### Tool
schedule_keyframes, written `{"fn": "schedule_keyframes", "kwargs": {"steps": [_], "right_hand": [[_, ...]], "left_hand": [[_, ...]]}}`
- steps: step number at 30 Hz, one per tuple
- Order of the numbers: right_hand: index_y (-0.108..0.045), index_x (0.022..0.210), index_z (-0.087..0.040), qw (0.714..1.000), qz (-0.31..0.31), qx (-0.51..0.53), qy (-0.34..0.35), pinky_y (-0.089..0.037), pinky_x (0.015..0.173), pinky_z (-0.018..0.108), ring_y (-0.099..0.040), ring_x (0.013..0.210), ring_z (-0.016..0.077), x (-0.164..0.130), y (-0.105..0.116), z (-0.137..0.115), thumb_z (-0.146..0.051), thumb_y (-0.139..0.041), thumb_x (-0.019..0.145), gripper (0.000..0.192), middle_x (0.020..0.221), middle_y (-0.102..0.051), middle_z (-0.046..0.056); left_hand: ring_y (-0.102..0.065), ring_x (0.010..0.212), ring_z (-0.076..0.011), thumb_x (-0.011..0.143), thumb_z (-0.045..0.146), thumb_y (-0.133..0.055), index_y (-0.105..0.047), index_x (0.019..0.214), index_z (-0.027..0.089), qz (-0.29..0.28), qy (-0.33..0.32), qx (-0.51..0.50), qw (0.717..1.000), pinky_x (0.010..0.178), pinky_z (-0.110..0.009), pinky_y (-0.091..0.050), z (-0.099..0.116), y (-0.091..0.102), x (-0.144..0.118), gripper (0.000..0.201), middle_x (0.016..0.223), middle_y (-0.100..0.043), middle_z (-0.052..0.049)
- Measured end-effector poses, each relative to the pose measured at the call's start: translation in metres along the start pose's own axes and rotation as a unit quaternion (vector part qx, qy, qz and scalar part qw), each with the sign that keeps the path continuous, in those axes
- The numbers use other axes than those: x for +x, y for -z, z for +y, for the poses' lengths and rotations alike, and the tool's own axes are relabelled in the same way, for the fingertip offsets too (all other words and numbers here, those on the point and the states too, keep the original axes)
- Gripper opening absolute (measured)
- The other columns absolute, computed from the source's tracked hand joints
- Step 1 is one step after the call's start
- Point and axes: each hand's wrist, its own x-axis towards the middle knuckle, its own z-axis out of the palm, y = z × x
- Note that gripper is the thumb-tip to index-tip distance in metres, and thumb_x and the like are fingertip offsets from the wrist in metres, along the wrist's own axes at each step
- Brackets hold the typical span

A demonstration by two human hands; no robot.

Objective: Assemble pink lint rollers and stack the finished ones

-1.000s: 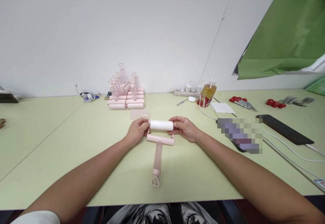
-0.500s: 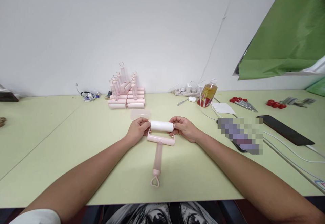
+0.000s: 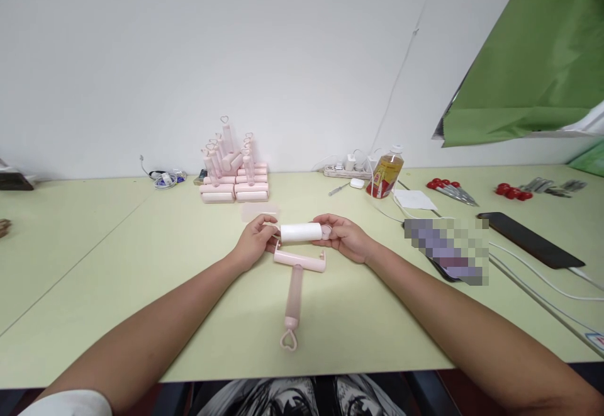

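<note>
White roll held at both ends: my left hand pinches left end, right hand pinches right end w/ pink cap. Roll sits just above pink handle frame, lying on green table.

Bare forearms, white short sleeve

The white roll now sits a little higher than before, lifted off the pink holder. Its right end now shows a pink cap. The right hand opens a bit, and the holder lies slightly nearer.
</note>
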Motion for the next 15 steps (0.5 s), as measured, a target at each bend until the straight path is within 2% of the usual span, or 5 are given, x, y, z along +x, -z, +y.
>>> {"fn": "schedule_keyframes", "kwargs": {"steps": [3,6,11,13,15], "right_hand": [[-0.069,0.087,-0.019,1.000,0.014,0.002,-0.002,-0.059,0.082,0.036,-0.066,0.088,0.0173,0.001,-0.001,0.000,-0.003,-0.065,0.060,0.032,0.090,-0.069,0.001],[-0.069,0.087,-0.019,0.999,0.049,-0.024,-0.006,-0.062,0.070,0.033,-0.067,0.080,0.0172,0.004,-0.005,0.002,-0.006,-0.070,0.061,0.029,0.084,-0.068,0.001],[-0.069,0.074,-0.015,0.987,0.104,-0.121,0.013,-0.058,0.051,0.024,-0.063,0.062,0.0139,0.008,-0.015,0.011,-0.002,-0.062,0.060,0.020,0.069,-0.066,0.002],[-0.068,0.073,-0.015,0.986,0.116,-0.115,0.020,-0.057,0.048,0.023,-0.062,0.060,0.0142,0.008,-0.015,0.012,0.002,-0.057,0.058,0.025,0.065,-0.065,0.002],[-0.069,0.078,-0.016,0.989,0.131,-0.073,0.021,-0.059,0.052,0.026,-0.065,0.067,0.0164,0.007,-0.013,0.011,0.004,-0.055,0.056,0.032,0.071,-0.067,0.003]], "left_hand": [[-0.064,0.060,-0.0140,0.072,0.036,-0.062,-0.054,0.087,0.018,-0.004,0.003,0.007,1.000,0.050,-0.021,-0.046,0.000,0.000,0.001,0.024,0.069,-0.062,0.000],[-0.064,0.061,-0.0140,0.072,0.040,-0.064,-0.052,0.082,0.018,-0.020,0.004,0.013,1.000,0.051,-0.021,-0.045,-0.002,0.001,0.001,0.026,0.066,-0.061,0.001],[-0.065,0.068,-0.0162,0.074,0.049,-0.065,-0.053,0.084,0.018,-0.047,-0.023,0.049,0.997,0.055,-0.024,-0.048,-0.007,0.001,0.002,0.034,0.069,-0.062,0.000],[-0.064,0.072,-0.0169,0.076,0.050,-0.063,-0.053,0.084,0.019,-0.027,-0.055,0.077,0.995,0.060,-0.026,-0.050,-0.010,0.003,0.002,0.034,0.072,-0.061,0.000],[-0.063,0.073,-0.0165,0.078,0.048,-0.061,-0.055,0.083,0.019,0.015,-0.097,0.142,0.985,0.065,-0.028,-0.050,-0.011,0.006,0.003,0.030,0.073,-0.061,0.001]]}}
